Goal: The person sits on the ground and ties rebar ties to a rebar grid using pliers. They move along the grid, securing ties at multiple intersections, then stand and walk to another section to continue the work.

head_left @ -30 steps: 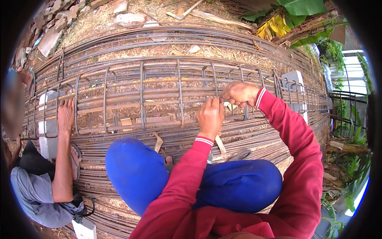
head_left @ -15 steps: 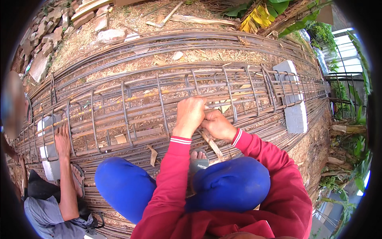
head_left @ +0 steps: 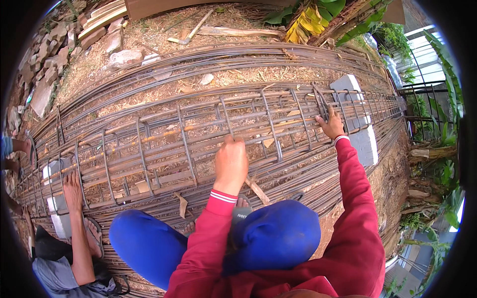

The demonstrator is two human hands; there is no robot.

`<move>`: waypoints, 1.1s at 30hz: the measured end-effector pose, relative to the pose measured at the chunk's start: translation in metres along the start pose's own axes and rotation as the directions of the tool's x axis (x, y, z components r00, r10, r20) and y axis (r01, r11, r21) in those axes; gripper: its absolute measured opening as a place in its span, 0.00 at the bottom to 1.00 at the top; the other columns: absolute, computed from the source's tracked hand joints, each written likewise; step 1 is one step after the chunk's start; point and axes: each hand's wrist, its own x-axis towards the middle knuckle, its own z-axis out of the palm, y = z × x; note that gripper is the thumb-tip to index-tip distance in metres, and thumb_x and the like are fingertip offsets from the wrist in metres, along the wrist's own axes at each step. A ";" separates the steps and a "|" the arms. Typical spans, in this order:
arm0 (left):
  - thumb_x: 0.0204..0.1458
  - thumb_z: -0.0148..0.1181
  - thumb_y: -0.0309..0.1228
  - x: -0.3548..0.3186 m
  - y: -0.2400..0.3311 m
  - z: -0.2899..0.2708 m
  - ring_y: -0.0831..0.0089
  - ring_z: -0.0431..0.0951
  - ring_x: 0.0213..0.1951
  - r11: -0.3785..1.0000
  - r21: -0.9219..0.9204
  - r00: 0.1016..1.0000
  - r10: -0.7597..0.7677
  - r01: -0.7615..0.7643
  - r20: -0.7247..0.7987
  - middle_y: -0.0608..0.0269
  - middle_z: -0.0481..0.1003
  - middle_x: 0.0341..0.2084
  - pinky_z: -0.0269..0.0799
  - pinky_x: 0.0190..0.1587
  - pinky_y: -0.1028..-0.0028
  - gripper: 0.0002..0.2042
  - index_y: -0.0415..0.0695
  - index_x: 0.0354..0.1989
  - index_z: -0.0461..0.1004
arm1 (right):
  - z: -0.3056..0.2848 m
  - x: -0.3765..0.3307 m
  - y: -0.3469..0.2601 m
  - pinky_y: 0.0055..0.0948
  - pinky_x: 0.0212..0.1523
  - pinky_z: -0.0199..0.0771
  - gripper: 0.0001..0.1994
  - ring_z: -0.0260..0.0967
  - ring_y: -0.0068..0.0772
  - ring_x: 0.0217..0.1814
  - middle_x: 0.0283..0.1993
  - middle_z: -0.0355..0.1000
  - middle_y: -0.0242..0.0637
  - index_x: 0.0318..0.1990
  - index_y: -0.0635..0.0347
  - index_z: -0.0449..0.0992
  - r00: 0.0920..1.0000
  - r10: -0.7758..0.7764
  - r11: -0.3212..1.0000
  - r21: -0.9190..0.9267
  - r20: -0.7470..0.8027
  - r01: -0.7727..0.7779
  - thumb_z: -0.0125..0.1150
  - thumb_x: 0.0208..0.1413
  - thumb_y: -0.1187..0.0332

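A long cage of steel bars (head_left: 198, 134) with rectangular stirrups lies across the ground in front of me. My left hand (head_left: 231, 164) is closed around a stirrup near the cage's middle, on its near top bar. My right hand (head_left: 330, 124) reaches far to the right and grips a bunch of close-set stirrups (head_left: 323, 104) at the cage's top. Both sleeves are red, and my knees in blue trousers are below the cage.
Another person's arm and hand (head_left: 72, 186) rest on the cage at the lower left. White blocks (head_left: 362, 141) prop the cage at right and left. More loose bars (head_left: 208, 62) lie behind, with stones (head_left: 124, 57) and a hammer (head_left: 191, 32) beyond.
My right hand has left the spot beside my left hand and stretched out to the right onto the bunched stirrups. My left hand stays on the cage's middle.
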 end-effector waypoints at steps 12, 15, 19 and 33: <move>0.47 0.60 0.16 -0.026 -0.001 0.013 0.70 0.76 0.26 0.071 -0.874 0.764 -0.522 0.481 0.379 0.56 0.77 0.27 0.70 0.28 0.75 0.18 0.31 0.48 0.65 | -0.007 0.018 0.014 0.47 0.40 0.70 0.19 0.71 0.53 0.38 0.34 0.70 0.53 0.53 0.63 0.63 0.888 -0.185 0.870 0.350 -0.421 0.347 0.50 0.66 0.57; 0.54 0.59 0.22 -0.033 0.005 0.010 0.75 0.74 0.25 -0.289 -0.872 0.731 -0.476 0.395 0.489 0.57 0.77 0.28 0.65 0.24 0.80 0.11 0.34 0.43 0.68 | -0.051 -0.028 -0.015 0.25 0.29 0.65 0.18 0.60 0.19 0.24 0.28 0.67 0.31 0.47 0.61 0.68 0.991 -0.105 0.597 0.791 -0.086 0.132 0.49 0.67 0.53; 0.63 0.52 0.29 -0.038 0.035 0.014 0.80 0.67 0.21 -0.616 -0.746 0.675 -0.440 0.253 0.592 0.64 0.72 0.22 0.59 0.21 0.82 0.06 0.39 0.37 0.72 | -0.100 -0.087 -0.076 0.26 0.28 0.64 0.20 0.63 0.21 0.24 0.28 0.68 0.32 0.35 0.62 0.73 0.859 -0.476 0.333 0.943 0.191 -0.025 0.48 0.68 0.53; 0.66 0.46 0.34 -0.034 0.055 0.003 0.84 0.58 0.14 -0.862 -0.504 0.700 -0.328 0.053 0.634 0.73 0.65 0.17 0.48 0.15 0.81 0.09 0.43 0.38 0.72 | -0.127 -0.141 -0.182 0.47 0.70 0.51 0.19 0.56 0.50 0.66 0.62 0.61 0.51 0.50 0.75 0.73 0.659 -0.702 0.299 -0.729 0.269 0.616 0.51 0.54 0.71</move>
